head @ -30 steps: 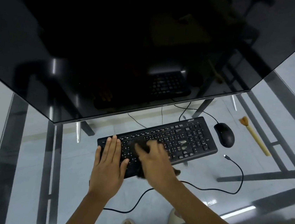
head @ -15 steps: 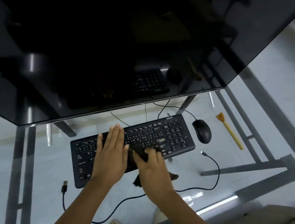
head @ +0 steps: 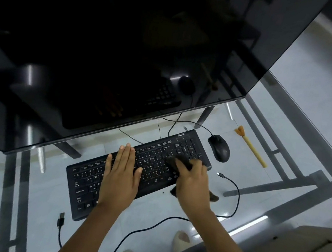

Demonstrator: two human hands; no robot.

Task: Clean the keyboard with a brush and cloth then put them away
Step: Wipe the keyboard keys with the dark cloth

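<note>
The black keyboard (head: 135, 172) lies slantwise on the glass desk (head: 172, 211), its number-pad end toward the far right, just below the lower edge of the large dark monitor (head: 128, 49); the left hand (head: 121, 174) rests flat on the middle keys, fingers straight and together, thumb spread, holding nothing; the right hand (head: 191, 180) presses a dark cloth (head: 179, 161) onto the keys at the right end, fingers curled over the bunched fabric, with a loose corner showing beyond the keyboard's near edge under the wrist; the two hands sit apart, side by side on the keyboard; the brush (head: 251, 147), yellow-handled with orange bristles, lies on the glass toward the desk's right edge, beyond the black mouse (head: 219, 148), which sits just beside the keyboard's right end; a loose black cable (head: 233, 195) loops across the glass near the front edge, one plug lying free by the keyboard's near left corner; a pale slipper (head: 181, 240) shows through the glass below.
</note>
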